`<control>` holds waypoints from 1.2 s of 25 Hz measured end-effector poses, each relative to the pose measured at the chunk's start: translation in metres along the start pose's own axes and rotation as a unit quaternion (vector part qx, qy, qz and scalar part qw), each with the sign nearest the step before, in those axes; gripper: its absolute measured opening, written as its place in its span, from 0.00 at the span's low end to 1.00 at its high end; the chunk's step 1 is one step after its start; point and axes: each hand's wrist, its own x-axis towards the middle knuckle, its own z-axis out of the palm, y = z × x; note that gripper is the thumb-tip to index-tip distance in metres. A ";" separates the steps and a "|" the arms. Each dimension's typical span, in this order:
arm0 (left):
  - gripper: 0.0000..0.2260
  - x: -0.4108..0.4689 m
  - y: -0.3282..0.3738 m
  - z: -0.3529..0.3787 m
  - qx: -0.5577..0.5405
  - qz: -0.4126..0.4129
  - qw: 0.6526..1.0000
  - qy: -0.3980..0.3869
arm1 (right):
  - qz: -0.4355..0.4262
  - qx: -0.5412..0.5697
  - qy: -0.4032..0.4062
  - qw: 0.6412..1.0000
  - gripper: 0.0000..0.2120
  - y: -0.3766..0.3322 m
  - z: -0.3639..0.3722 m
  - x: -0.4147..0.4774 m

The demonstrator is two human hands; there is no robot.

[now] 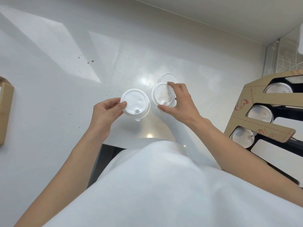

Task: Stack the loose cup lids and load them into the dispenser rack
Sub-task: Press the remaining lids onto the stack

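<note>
My left hand (106, 110) grips a small stack of white plastic cup lids (135, 103) by its left rim, held just above the white counter. My right hand (178, 99) pinches a second white lid stack (161, 95) between thumb and fingers. Behind that one, another loose white lid (167, 77) lies flat on the counter, partly covered. At the right stands the cardboard dispenser rack (255, 99), with white lids showing in three of its openings: top (278, 89), middle (259, 113) and bottom (242, 137).
The white counter (65, 79) stretches left and back to a white wall. A brown cardboard box (5, 108) sits at the far left edge. My white garment fills the lower view. A few dark specks dot the counter at mid left.
</note>
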 end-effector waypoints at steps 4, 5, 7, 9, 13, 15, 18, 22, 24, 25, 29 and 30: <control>0.18 -0.008 0.002 0.014 0.007 0.008 1.000 -0.014 | -0.032 0.073 0.021 0.997 0.42 -0.003 -0.011 -0.017; 0.18 -0.010 0.003 0.018 0.008 0.010 1.000 -0.017 | -0.039 0.088 0.023 0.995 0.41 -0.004 -0.012 -0.021; 0.16 -0.015 0.005 0.028 0.007 0.014 1.000 -0.024 | -0.051 0.105 0.028 0.993 0.41 -0.005 -0.013 -0.028; 0.17 -0.019 0.006 0.038 0.008 0.020 0.999 -0.028 | -0.056 0.117 0.032 0.991 0.41 -0.004 -0.016 -0.035; 0.17 -0.027 0.011 0.052 0.013 0.037 0.998 -0.046 | -0.047 0.141 0.044 0.988 0.41 -0.001 -0.021 -0.045; 0.19 -0.031 0.012 0.057 0.015 0.043 0.998 -0.053 | -0.040 0.159 0.041 0.986 0.40 0.000 -0.024 -0.050; 0.19 -0.038 0.014 0.065 0.020 0.049 0.996 -0.068 | -0.030 0.190 0.033 0.981 0.40 0.000 -0.026 -0.058; 0.19 -0.046 0.015 0.073 0.016 0.056 0.995 -0.077 | -0.011 0.243 0.031 0.970 0.41 0.003 -0.031 -0.067; 0.19 -0.050 0.014 0.077 0.018 0.059 0.995 -0.082 | -0.010 0.249 0.034 0.968 0.41 0.006 -0.033 -0.070; 0.19 -0.052 0.014 0.078 0.019 0.060 0.994 -0.084 | -0.009 0.249 0.035 0.968 0.41 0.008 -0.034 -0.072; 0.19 -0.060 0.012 0.085 0.029 0.066 0.994 -0.088 | -0.009 0.251 0.034 0.967 0.41 0.014 -0.036 -0.081; 0.19 -0.061 0.012 0.087 0.029 0.066 0.993 -0.091 | -0.009 0.260 0.038 0.965 0.40 0.014 -0.037 -0.083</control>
